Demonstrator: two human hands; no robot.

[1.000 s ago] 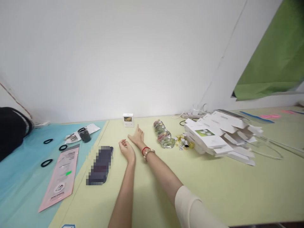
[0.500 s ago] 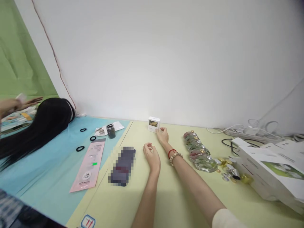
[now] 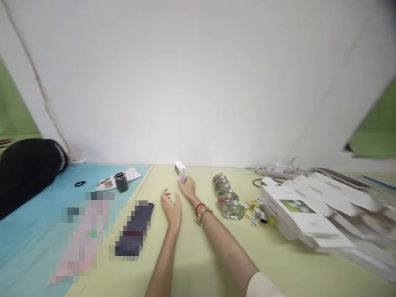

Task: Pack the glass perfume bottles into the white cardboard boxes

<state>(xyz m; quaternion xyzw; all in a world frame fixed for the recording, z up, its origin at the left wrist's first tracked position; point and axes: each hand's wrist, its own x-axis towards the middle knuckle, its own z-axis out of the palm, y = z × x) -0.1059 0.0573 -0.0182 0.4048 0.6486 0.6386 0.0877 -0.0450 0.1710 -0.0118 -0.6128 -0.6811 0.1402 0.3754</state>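
We see the right hand (image 3: 187,187) stretched forward, its fingers closed around the lower part of a small white box (image 3: 180,171); a red cord and a bead bracelet (image 3: 202,210) circle that wrist. The left hand (image 3: 171,206) is just beside it, open with fingers loosely spread, holding nothing, its edge resting on the table.

The table is covered by a pale yellow-green mat (image 3: 192,264), which meets a light blue mat (image 3: 34,231) on the left. A row of glass bottles (image 3: 225,197) lies to the right of the hands, and beyond it a stack of flat white cartons (image 3: 305,212). A dark phone (image 3: 134,229) lies left of the left hand. A plain white wall (image 3: 192,82) rises behind.

The box sits near the wall at the far edge, tilted, with a small coloured picture on one face. The view is blurred, so we cannot tell whether it is lifted off the mat.
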